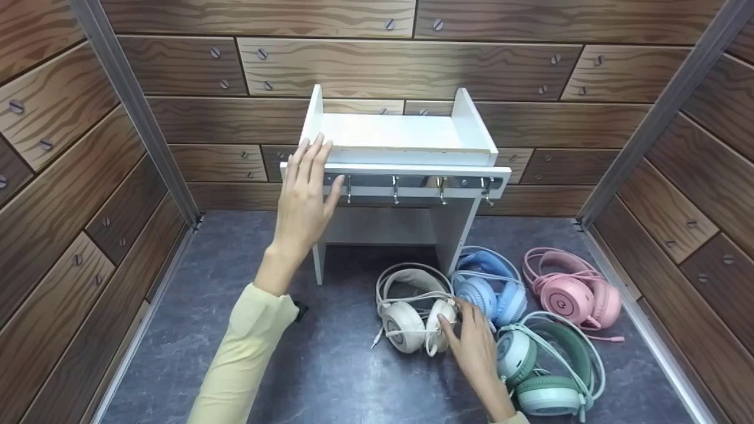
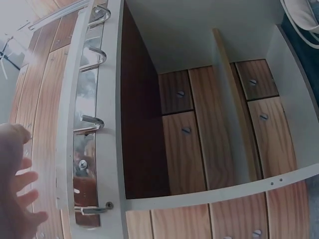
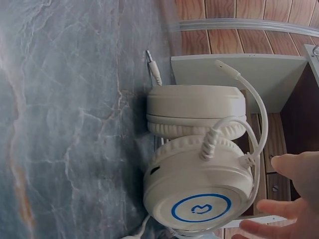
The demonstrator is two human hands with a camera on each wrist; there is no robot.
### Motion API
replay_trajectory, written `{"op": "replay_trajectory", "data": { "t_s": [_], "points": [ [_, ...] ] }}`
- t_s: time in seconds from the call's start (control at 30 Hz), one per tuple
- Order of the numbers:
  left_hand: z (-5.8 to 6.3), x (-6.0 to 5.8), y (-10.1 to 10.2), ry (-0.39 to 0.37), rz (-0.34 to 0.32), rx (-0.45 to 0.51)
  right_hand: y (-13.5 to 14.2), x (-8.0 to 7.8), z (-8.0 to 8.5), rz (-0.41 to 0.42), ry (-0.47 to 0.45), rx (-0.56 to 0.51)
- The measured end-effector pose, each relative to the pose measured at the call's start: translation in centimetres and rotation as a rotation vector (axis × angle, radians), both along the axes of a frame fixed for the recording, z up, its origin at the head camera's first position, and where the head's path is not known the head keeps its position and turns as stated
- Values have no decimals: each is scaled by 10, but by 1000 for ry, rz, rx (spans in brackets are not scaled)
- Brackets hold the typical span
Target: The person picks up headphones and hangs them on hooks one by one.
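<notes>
A white headset (image 1: 406, 330) with a mic boom and cable lies on the dark floor before a white shelf stand (image 1: 406, 154). My right hand (image 1: 474, 347) is at its right ear cup, fingers spread and not wrapped round it. In the right wrist view the thumb and fingers (image 3: 264, 226) appear beside the headset's ear cups (image 3: 199, 184). My left hand (image 1: 303, 200), fingers extended, is at the left end of the stand's front rail, which carries several metal hooks (image 1: 395, 189). Whether it touches the stand I cannot tell. The left wrist view shows the hooks (image 2: 92, 124) close up.
Right of the white headset lie a blue headset (image 1: 489, 288), a pink headset (image 1: 571, 294) and a green headset (image 1: 554, 365), close together with their cables. Wood-patterned panels (image 1: 406, 68) enclose the space at the back and both sides.
</notes>
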State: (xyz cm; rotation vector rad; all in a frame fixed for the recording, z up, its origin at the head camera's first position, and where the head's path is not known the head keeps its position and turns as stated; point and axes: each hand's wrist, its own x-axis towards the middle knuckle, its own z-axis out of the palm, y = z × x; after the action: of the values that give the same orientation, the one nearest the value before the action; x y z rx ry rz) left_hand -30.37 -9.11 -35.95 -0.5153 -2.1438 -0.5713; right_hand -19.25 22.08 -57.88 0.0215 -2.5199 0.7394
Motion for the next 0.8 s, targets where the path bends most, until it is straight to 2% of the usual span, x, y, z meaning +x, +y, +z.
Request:
{"op": "replay_trajectory", "data": {
  "t_s": [0.17, 0.3, 0.4, 0.57, 0.8],
  "points": [
    [-1, -9, 1, -122, 40, -72, -3, 1, -4, -34, -120, -27],
    [-4, -14, 0, -161, 60, -93, -6, 1, -5, -47, -224, -49],
    [-5, -16, 0, -155, 41, -75, -6, -1, -7, -45, -281, -80],
    [-11, -23, 4, -100, -11, -11, -4, -3, -10, -51, -340, -135],
    [-20, -31, 11, -31, 16, 13, -2, -8, -15, -42, -382, -262]
  ]
}}
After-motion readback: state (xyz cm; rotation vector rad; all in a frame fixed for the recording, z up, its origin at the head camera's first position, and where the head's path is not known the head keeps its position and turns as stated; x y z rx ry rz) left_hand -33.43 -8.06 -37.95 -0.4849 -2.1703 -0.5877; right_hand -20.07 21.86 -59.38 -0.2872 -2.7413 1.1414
